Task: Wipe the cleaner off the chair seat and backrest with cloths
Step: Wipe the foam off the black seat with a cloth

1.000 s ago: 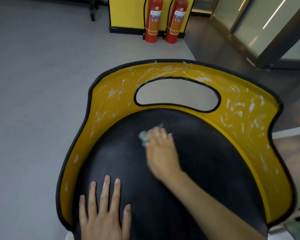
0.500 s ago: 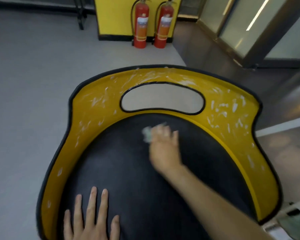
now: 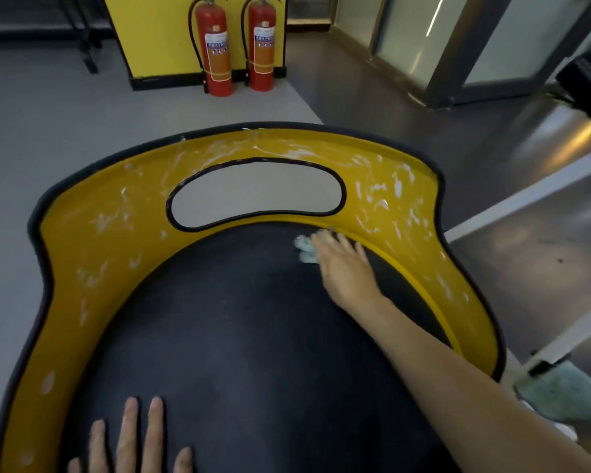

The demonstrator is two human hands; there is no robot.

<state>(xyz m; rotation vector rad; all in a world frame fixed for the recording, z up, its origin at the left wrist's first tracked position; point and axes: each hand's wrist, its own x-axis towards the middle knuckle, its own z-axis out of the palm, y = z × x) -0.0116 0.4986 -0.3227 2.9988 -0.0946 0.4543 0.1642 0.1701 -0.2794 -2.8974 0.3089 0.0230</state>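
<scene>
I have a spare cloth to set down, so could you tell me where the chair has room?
The middle of the seat is bare, between the left hand at its near edge and the right hand pressing the cloth far right. Its left side along the backrest is free too. The backrest is smeared with cleaner.

Matt black seat [image 3: 239, 336], glossy yellow plastic backrest [image 3: 93, 240] w/ white smears.
</scene>
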